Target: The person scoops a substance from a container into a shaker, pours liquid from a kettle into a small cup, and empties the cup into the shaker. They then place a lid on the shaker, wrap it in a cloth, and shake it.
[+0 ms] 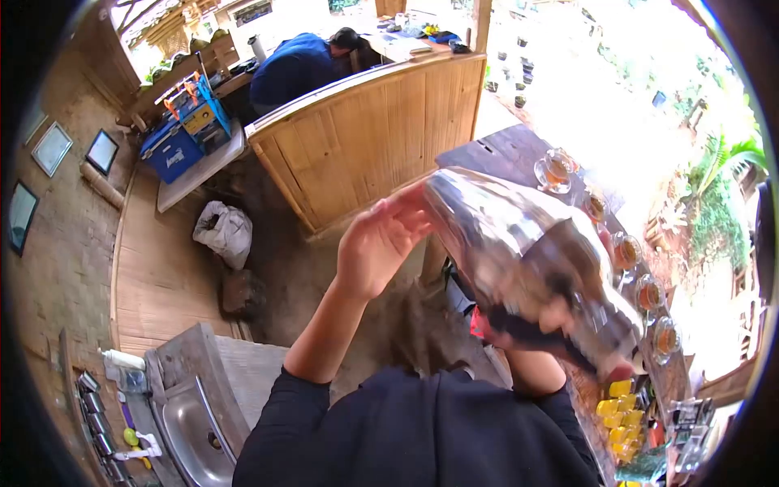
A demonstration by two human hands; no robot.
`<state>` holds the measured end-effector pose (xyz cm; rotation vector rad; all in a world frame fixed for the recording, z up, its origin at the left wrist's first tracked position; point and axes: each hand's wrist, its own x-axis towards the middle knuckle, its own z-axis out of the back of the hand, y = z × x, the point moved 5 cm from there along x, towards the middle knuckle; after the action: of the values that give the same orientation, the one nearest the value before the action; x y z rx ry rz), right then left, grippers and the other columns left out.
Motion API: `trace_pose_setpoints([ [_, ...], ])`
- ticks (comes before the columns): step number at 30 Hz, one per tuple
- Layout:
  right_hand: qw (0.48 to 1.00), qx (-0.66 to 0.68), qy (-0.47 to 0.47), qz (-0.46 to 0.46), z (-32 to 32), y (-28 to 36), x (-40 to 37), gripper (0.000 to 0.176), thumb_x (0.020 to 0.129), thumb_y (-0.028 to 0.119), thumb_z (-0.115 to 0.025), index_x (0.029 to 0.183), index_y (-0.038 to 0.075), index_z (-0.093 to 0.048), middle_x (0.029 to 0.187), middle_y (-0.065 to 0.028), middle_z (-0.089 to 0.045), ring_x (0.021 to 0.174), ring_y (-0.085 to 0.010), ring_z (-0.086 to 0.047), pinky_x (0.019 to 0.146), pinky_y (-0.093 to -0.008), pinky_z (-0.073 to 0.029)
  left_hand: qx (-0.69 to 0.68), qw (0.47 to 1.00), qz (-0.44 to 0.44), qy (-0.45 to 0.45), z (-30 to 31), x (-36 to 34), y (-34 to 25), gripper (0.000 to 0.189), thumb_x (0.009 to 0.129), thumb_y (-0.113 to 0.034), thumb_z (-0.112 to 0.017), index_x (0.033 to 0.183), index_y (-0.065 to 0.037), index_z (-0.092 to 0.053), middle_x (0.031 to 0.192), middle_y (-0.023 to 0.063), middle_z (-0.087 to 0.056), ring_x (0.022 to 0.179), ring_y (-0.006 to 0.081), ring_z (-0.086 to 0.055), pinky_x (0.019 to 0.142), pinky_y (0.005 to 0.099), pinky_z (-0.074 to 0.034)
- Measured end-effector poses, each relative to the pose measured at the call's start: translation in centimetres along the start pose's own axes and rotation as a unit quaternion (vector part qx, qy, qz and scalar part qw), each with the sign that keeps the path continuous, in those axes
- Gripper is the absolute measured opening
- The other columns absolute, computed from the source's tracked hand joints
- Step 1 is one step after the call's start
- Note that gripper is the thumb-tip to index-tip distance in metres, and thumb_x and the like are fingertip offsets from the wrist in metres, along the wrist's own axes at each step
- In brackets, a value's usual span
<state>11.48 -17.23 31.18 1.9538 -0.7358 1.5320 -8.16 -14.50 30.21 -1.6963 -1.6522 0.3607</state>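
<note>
A large, shiny, silvery tray [519,219] is held up tilted in front of me. Its mirror-like surface is blurred and full of reflections. My left hand [381,239] grips its upper left edge, with the fingertips partly lost against the shine. Most of my right hand [621,369] is hidden by the tray. Only some fingers show at its lower right corner, curled over the edge. Beyond the tray, several glass cups on saucers with amber drink stand along a wooden counter [491,152], the farthest being a glass cup [557,169].
Yellow cups [621,418] cluster at lower right. A steel sink [195,434] sits at lower left. A wooden partition [365,134] stands ahead, with a person in blue [296,69] bending behind it. A blue cooler box [172,152] and a white sack [225,233] are at left.
</note>
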Motion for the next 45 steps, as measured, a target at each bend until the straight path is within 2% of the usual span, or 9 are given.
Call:
trace_pose_setpoints([
  [6,0.924,0.038,0.304,-0.23,-1.6,0.2,-1.1,0.105,0.07,0.059,-0.078,0.143,0.0,-0.031,0.131,-0.0152,-0.053,0.127,-0.0328,-0.044,0.111,-0.0541,-0.025,0.001,1.0,0.008,-0.024,4.6,2.5,1.4,0.058,0.098,-0.04,-0.042,0.142,-0.003,-0.044,0.141,0.008,-0.052,0.123,0.0197,-0.051,0.103,0.0348,-0.034],
  [12,0.971,0.224,0.075,-0.045,-2.6,1.9,-1.4,0.102,0.081,0.042,-0.076,0.151,0.016,-0.006,0.143,-0.0222,-0.038,0.129,-0.0478,-0.044,0.111,-0.0644,-0.017,0.094,0.995,-0.009,-0.04,3.7,1.5,2.8,0.06,0.095,-0.031,-0.057,0.144,-0.002,-0.039,0.136,0.0031,-0.053,0.124,0.0147,-0.049,0.104,0.0352,-0.036],
  [17,0.958,0.162,0.22,-0.092,-2.0,1.6,-2.4,0.109,0.083,0.015,-0.074,0.151,0.013,0.011,0.152,-0.026,-0.015,0.137,-0.0413,-0.027,0.111,-0.0577,-0.024,0.071,0.994,-0.028,-0.079,4.8,0.5,3.3,0.064,0.089,-0.011,-0.068,0.144,0.0,-0.037,0.134,0.0069,-0.053,0.125,0.0159,-0.049,0.108,0.0309,-0.034],
  [23,0.962,0.148,0.23,-0.013,-1.7,2.3,-0.9,0.074,0.088,0.044,-0.065,0.144,0.011,-0.027,0.141,-0.0174,-0.047,0.13,-0.0441,-0.043,0.113,-0.0597,-0.019,0.112,0.991,-0.079,0.008,2.9,-0.2,1.0,0.056,0.092,-0.017,-0.063,0.142,-0.001,-0.042,0.134,0.0068,-0.054,0.124,0.0155,-0.05,0.11,0.034,-0.031],
  [26,0.929,0.095,0.343,-0.098,-1.2,1.3,-4.6,0.054,0.087,0.047,-0.061,0.132,0.018,-0.05,0.141,-0.0256,-0.043,0.126,-0.0413,-0.048,0.104,-0.0571,-0.038,-0.001,0.997,-0.076,-0.032,2.8,0.5,0.0,0.054,0.095,-0.025,-0.056,0.142,-0.002,-0.042,0.137,0.0064,-0.053,0.124,0.0159,-0.05,0.107,0.0323,-0.032],
  [28,0.97,0.214,0.109,-0.024,-3.9,3.4,-1.3,0.085,0.079,0.012,-0.076,0.144,0.003,-0.022,0.143,-0.0137,-0.036,0.135,-0.03,-0.033,0.111,-0.0458,-0.028,0.009,0.995,-0.055,-0.081,3.7,0.2,0.3,0.057,0.096,-0.031,-0.05,0.144,-0.002,-0.041,0.14,0.0061,-0.051,0.127,0.0164,-0.048,0.106,0.031,-0.031],
  [36,0.967,0.122,0.216,-0.053,-4.0,4.3,-2.7,0.101,0.073,0.004,-0.08,0.142,-0.001,-0.006,0.13,-0.018,-0.043,0.13,-0.0245,-0.035,0.106,-0.0476,-0.033,0.038,0.993,-0.047,-0.097,5.0,0.0,0.9,0.057,0.095,-0.035,-0.047,0.143,-0.003,-0.042,0.139,0.0066,-0.054,0.127,0.0172,-0.048,0.104,0.0318,-0.031],
  [44,0.961,0.223,0.152,-0.057,-3.9,4.8,-3.6,0.084,0.078,0.046,-0.07,0.145,0.008,-0.035,0.152,-0.0129,-0.029,0.136,-0.0309,-0.036,0.115,-0.0492,-0.021,-0.073,0.993,0.04,-0.082,7.8,-1.1,3.0,0.057,0.096,-0.035,-0.044,0.143,-0.002,-0.043,0.14,0.0086,-0.053,0.123,0.0196,-0.05,0.106,0.0368,-0.031],
  [45,0.966,0.156,0.196,-0.071,-4.1,4.9,-3.1,0.074,0.082,0.037,-0.075,0.132,0.004,-0.032,0.133,-0.0251,-0.043,0.123,-0.033,-0.05,0.097,-0.0486,-0.047,-0.105,0.975,0.081,-0.176,9.2,-1.0,3.4,0.057,0.096,-0.035,-0.043,0.143,-0.002,-0.043,0.14,0.0082,-0.053,0.123,0.0195,-0.05,0.106,0.0369,-0.03],
])
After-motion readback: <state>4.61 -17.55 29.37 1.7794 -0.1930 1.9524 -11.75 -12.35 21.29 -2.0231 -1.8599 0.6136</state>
